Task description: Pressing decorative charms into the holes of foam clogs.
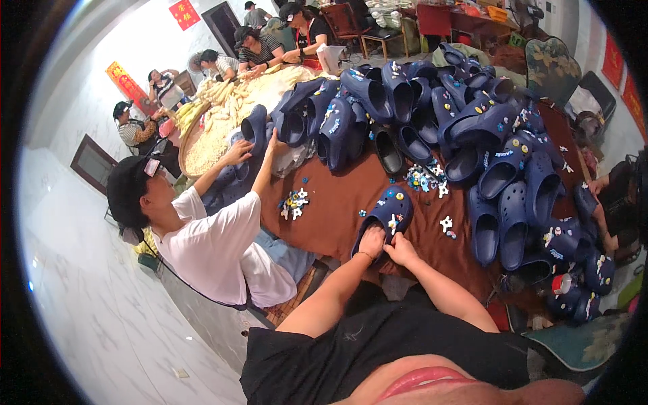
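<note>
A navy blue clog (399,204), its toe pointing away from me, is at the near edge of the brown-covered table. My left hand (370,243) reaches into its foot opening, fingers mostly hidden inside. At the right side of the opening, my right hand (403,250) has its fingers pinched against the clog, just below a white charm (393,224). Whether a small piece is between those fingertips is hidden. Round yellow and blue charms sit on the toe. Beyond the clog lies a pile of small white, blue and yellow charms (426,179).
Large heaps of navy clogs (337,131) cover the table's far side and right. Another charm pile (294,203) lies left. A co-worker in a white shirt (209,236) handles clogs on my left; another person's hand (597,185) is at right. Corn fills a tray (182,156) beyond.
</note>
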`<state>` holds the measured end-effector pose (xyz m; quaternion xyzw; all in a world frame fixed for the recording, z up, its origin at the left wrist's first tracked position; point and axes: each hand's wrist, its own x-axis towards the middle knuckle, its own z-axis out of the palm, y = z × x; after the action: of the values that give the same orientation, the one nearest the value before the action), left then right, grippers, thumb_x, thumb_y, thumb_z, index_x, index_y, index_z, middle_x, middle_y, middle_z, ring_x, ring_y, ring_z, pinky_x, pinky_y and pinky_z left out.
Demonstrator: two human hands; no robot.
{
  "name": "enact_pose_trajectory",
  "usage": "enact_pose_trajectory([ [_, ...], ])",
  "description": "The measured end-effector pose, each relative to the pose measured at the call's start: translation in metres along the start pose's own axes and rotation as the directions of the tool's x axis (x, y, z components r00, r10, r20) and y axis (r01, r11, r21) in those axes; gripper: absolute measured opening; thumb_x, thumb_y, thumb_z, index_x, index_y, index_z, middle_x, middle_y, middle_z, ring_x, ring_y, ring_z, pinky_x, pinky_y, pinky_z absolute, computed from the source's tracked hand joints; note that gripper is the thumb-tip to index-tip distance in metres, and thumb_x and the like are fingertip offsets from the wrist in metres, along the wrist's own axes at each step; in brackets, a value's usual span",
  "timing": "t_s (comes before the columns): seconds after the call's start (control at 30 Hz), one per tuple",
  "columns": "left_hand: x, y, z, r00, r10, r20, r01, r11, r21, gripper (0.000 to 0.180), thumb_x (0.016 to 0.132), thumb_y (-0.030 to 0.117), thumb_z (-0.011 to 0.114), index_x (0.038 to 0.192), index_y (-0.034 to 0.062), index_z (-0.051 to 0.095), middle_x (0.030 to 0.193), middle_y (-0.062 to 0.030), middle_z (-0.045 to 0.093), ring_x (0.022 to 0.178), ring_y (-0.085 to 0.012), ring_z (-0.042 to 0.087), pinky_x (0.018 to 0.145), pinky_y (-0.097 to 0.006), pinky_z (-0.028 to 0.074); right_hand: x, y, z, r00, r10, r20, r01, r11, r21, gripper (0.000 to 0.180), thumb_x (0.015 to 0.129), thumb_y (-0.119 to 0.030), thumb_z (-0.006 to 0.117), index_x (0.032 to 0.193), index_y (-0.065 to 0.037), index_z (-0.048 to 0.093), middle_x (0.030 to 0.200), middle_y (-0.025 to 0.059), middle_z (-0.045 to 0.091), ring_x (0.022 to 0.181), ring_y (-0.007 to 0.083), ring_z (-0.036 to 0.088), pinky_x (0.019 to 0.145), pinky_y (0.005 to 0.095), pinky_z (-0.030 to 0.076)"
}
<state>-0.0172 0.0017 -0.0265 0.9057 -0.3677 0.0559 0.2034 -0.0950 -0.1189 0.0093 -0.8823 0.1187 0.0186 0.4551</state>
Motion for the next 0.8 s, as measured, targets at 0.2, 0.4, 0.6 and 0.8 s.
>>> enact_pose_trajectory([
  [0.2, 0.001, 0.005, -0.004, 0.99, -0.031, 0.139, 0.029, 0.999, 0.014, 0.02, 0.069, 0.017, 0.05, 0.08, 0.0014, 0.055, 0.089, -0.0171, 0.054, 0.091, -0.0312, 0.05, 0.083, -0.039, 0.037, 0.016, 0.007, -0.003, 0.995, -0.073, 0.072, 0.075, 0.997, -0.026, 0.041, 0.069, -0.033, 0.063, 0.081, 0.001, 0.045, 0.073, 0.0198, 0.056, 0.073, 0.0356, 0.056, 0.065, 0.041, 0.044],
  [0.4, -0.005, 0.001, -0.001, 0.995, -0.03, 0.096, 0.03, 1.0, 0.005, 0.018, 0.069, 0.017, 0.048, 0.076, 0.0018, 0.055, 0.086, -0.0147, 0.053, 0.09, -0.0303, 0.049, 0.084, -0.039, 0.037, 0.019, 0.002, -0.004, 0.991, -0.055, 0.12, 0.07, 0.99, -0.123, 0.045, 0.069, -0.035, 0.062, 0.084, 0.004, 0.046, 0.076, 0.0223, 0.057, 0.075, 0.0375, 0.056, 0.066, 0.0436, 0.044],
  [0.6, -0.004, 0.0, 0.001, 0.999, -0.009, 0.042, 0.009, 1.0, 0.003, 0.017, 0.07, 0.017, 0.047, 0.074, 0.0026, 0.055, 0.079, -0.014, 0.053, 0.081, -0.0298, 0.052, 0.075, -0.039, 0.04, 0.015, -0.018, -0.019, 0.981, -0.004, 0.194, 0.043, 0.979, -0.2, 0.049, 0.071, -0.035, 0.057, 0.094, 0.007, 0.045, 0.085, 0.0266, 0.057, 0.084, 0.0399, 0.054, 0.075, 0.0435, 0.043],
  [0.8, 0.002, 0.001, 0.001, 1.0, -0.01, 0.028, 0.01, 1.0, -0.011, 0.017, 0.071, 0.019, 0.049, 0.073, 0.0031, 0.055, 0.078, -0.0134, 0.053, 0.082, -0.0291, 0.052, 0.075, -0.039, 0.04, 0.017, -0.021, -0.018, 0.982, 0.04, 0.186, -0.002, 0.981, -0.196, 0.046, 0.073, -0.034, 0.05, 0.092, 0.008, 0.044, 0.084, 0.0292, 0.056, 0.082, 0.0413, 0.055, 0.074, 0.0451, 0.043],
])
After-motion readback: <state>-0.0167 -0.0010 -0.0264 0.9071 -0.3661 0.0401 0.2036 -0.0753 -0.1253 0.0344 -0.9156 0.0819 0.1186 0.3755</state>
